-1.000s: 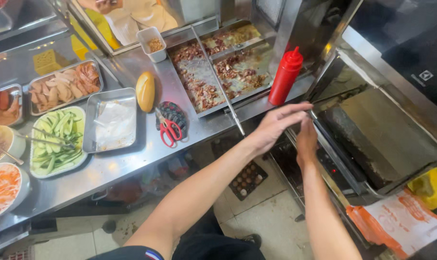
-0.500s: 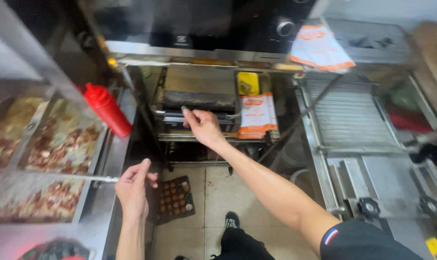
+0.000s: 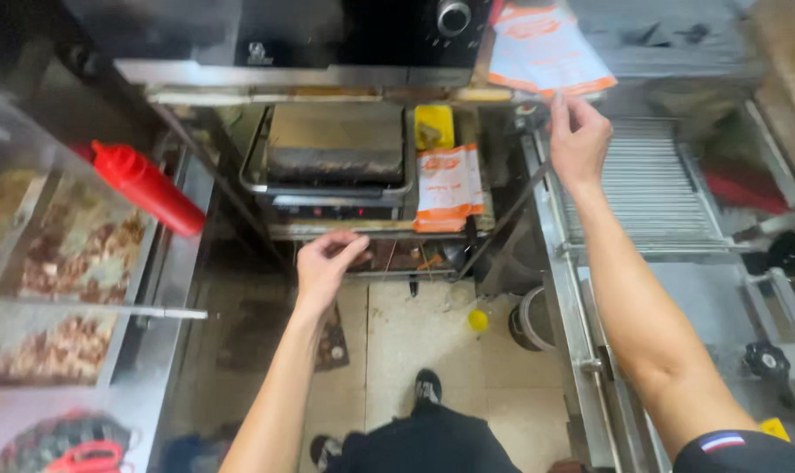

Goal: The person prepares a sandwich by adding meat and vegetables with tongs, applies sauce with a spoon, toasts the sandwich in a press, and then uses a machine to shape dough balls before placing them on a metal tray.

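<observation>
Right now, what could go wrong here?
1. The right hand pinches only the corner of the paper bag; it may tear or slip.
2. The left hand hangs just below the press grill; if hot, a burn is possible.

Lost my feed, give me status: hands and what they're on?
Right hand pinching orange-and-white paper sheet. Left hand empty, near grill press shelf edge. Nothing in the way.

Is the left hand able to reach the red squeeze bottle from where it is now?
Probably yes. The left hand hangs open and empty to the right of the red squeeze bottle, and nothing stands between them except a dark slanted frame bar.
</observation>
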